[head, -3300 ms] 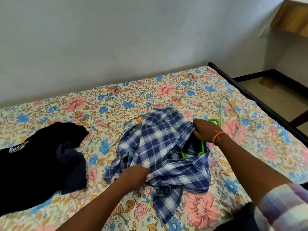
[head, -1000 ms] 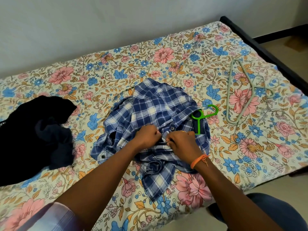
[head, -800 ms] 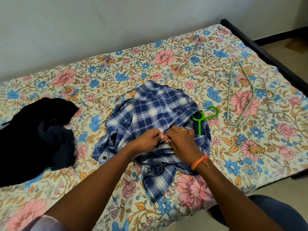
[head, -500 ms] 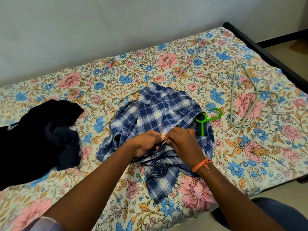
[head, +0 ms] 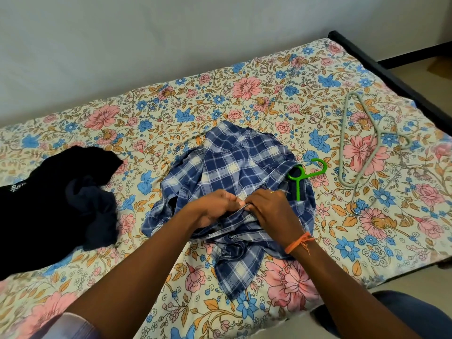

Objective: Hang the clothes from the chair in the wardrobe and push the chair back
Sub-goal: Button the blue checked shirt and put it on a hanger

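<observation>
— Floral bedsheet (head: 244,89) all over the bed, pale wall behind it. What's lying in the middle?

— Blue plaid shirt (head: 234,165), crumpled in the centre of the sheet. Both hands are on its near part, side by side and touching. The left hand (head: 212,209) has its fingers curled, pinching the fabric edge; the right hand (head: 269,209) pinches the same edge from the other side.

— Anything tucked in the shirt?

— A green hanger (head: 302,174). Its hook and neck stick out at the shirt's right side, just beyond the right hand; the rest is hidden under the cloth.

— And the wrist?

— An orange thread band (head: 297,242) on the right one.

— Further out?

— To the right, well apart from the shirt, a pale grey hanger (head: 357,140) lies flat on the sheet. To the left, a heap of dark clothes (head: 49,204), black with some white lettering, and a navy piece bunched against it. A dark bed frame (head: 391,77) runs along the far right edge.
</observation>
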The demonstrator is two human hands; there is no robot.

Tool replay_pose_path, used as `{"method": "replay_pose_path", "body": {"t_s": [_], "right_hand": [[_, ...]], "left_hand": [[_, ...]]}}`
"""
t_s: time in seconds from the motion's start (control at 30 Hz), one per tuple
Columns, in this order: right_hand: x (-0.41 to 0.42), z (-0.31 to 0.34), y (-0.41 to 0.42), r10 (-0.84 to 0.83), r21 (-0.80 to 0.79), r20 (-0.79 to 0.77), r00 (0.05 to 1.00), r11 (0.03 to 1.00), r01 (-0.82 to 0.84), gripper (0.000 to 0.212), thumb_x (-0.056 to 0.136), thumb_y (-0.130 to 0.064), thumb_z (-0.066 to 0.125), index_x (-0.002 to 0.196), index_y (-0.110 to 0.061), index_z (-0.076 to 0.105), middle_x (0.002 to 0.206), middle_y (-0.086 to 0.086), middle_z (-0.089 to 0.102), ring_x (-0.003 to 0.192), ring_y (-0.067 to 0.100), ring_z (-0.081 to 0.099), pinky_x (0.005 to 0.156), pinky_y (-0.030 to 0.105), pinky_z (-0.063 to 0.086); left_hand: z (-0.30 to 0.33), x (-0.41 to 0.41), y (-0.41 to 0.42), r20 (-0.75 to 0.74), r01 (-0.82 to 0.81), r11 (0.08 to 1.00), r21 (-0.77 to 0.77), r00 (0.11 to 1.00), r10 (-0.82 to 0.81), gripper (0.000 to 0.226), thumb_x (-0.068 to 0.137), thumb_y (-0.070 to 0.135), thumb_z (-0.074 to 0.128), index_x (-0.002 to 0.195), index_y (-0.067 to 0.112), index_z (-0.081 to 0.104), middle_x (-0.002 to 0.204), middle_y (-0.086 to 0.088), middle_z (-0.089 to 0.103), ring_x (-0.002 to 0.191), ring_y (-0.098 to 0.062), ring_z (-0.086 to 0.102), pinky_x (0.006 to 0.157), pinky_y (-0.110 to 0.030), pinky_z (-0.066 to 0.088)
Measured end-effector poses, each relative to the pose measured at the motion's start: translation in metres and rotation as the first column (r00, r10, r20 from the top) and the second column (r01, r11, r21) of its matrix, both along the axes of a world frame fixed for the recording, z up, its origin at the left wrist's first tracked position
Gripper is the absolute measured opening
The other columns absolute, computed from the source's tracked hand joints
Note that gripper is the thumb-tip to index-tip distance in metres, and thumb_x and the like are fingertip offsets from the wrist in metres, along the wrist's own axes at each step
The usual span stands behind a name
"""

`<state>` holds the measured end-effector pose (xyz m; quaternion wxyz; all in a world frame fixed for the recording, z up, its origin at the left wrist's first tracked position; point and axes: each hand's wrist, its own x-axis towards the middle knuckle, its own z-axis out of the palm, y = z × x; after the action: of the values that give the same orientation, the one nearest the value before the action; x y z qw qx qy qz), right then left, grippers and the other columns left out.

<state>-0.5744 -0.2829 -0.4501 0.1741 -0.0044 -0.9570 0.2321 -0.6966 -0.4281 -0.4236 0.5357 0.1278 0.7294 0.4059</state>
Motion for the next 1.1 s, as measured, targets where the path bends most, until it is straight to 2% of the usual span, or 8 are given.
{"method": "replay_pose_path", "body": {"t_s": [0.2, 0.27, 0.37, 0.5, 0.77, 0.93, 1.0, 1.1], "right_hand": [[-0.002, -0.001, 0.001, -0.021, -0.102, 0.055, 0.998, 0.994, 0.026, 0.009, 0.088, -0.024, 0.069, 0.088, -0.015, 0.070, 0.082, -0.002, 0.067, 0.072, 0.019, 0.063, 0.071, 0.041, 0.048], [-0.002, -0.001, 0.004, -0.026, -0.236, 0.092, 0.995, 0.971, 0.047, 0.005, 0.088, -0.020, 0.070, 0.088, -0.016, 0.072, 0.082, -0.003, 0.067, 0.073, 0.015, 0.061, 0.071, 0.043, 0.051], [-0.003, 0.000, 0.006, -0.042, -0.356, 0.129, 0.991, 0.930, 0.086, 0.005, 0.084, -0.016, 0.076, 0.088, -0.013, 0.076, 0.081, -0.001, 0.071, 0.073, 0.011, 0.064, 0.068, 0.035, 0.056], [-0.003, 0.004, 0.005, -0.087, -0.484, 0.191, 0.978, 0.858, 0.171, 0.009, 0.078, -0.017, 0.082, 0.085, -0.012, 0.079, 0.077, -0.003, 0.073, 0.069, 0.004, 0.066, 0.064, 0.020, 0.054], [-0.002, 0.013, 0.012, -0.061, -0.759, 0.384, 0.921, 0.548, 0.352, 0.013, 0.071, -0.002, 0.084, 0.081, -0.004, 0.076, 0.071, 0.003, 0.074, 0.064, 0.007, 0.070, 0.061, 0.017, 0.054], [-0.003, 0.019, 0.026, 0.067, -0.847, 0.470, 0.880, 0.316, 0.428, 0.014, 0.075, 0.005, 0.078, 0.084, -0.006, 0.076, 0.076, 0.006, 0.075, 0.073, 0.013, 0.071, 0.068, 0.018, 0.054], [-0.004, 0.019, 0.029, 0.103, -0.832, 0.494, 0.863, 0.343, 0.436, 0.015, 0.077, 0.005, 0.076, 0.087, -0.006, 0.076, 0.079, 0.006, 0.076, 0.077, 0.013, 0.071, 0.072, 0.019, 0.055], [-0.001, 0.017, 0.030, 0.059, -0.650, 0.538, 0.841, 0.664, 0.369, 0.014, 0.076, 0.001, 0.079, 0.088, -0.005, 0.075, 0.081, 0.012, 0.074, 0.077, 0.019, 0.070, 0.079, 0.030, 0.059]], "left_hand": [[-0.004, 0.002, 0.002, 0.019, -0.081, 0.997, 0.020, 0.997, 0.080, 0.017, 0.095, 0.015, 0.062, 0.080, 0.009, 0.066, 0.071, 0.000, 0.061, 0.068, -0.011, 0.050, 0.061, -0.020, 0.043], [-0.003, 0.002, 0.001, 0.072, -0.081, 0.994, 0.069, 0.995, 0.076, 0.014, 0.091, 0.019, 0.068, 0.082, 0.008, 0.069, 0.081, -0.004, 0.067, 0.078, -0.015, 0.059, 0.072, -0.022, 0.049], [-0.004, 0.003, -0.001, 0.021, -0.074, 0.990, 0.121, 0.997, 0.072, 0.010, 0.082, 0.016, 0.077, 0.082, 0.008, 0.072, 0.082, -0.002, 0.072, 0.087, -0.012, 0.065, 0.089, -0.025, 0.049], [-0.007, 0.006, 0.000, -0.081, -0.111, 0.985, 0.130, 0.989, 0.122, 0.018, 0.083, 0.016, 0.077, 0.092, 0.001, 0.074, 0.095, -0.015, 0.075, 0.088, -0.016, 0.066, 0.090, -0.030, 0.051], [-0.008, 0.013, 0.007, -0.323, 0.028, 0.994, 0.105, 0.946, 0.007, 0.017, 0.095, 0.016, 0.064, 0.081, 0.008, 0.070, 0.055, 0.010, 0.057, 0.047, 0.002, 0.041, 0.049, -0.013, 0.034], [-0.010, 0.016, 0.007, -0.211, 0.038, 0.987, 0.156, 0.977, -0.005, 0.020, 0.100, 0.018, 0.056, 0.083, 0.016, 0.066, 0.065, 0.009, 0.057, 0.060, -0.006, 0.044, 0.059, -0.020, 0.035], [-0.011, 0.016, 0.004, -0.171, 0.068, 0.983, 0.169, 0.985, -0.038, 0.015, 0.101, 0.019, 0.054, 0.092, 0.014, 0.064, 0.078, -0.001, 0.056, 0.070, -0.010, 0.044, 0.064, -0.021, 0.036], [-0.010, 0.014, 0.000, -0.274, 0.251, 0.967, 0.036, 0.933, -0.232, 0.017, 0.102, 0.022, 0.052, 0.089, 0.016, 0.061, 0.080, -0.001, 0.055, 0.069, -0.009, 0.043, 0.064, -0.022, 0.038]]}}
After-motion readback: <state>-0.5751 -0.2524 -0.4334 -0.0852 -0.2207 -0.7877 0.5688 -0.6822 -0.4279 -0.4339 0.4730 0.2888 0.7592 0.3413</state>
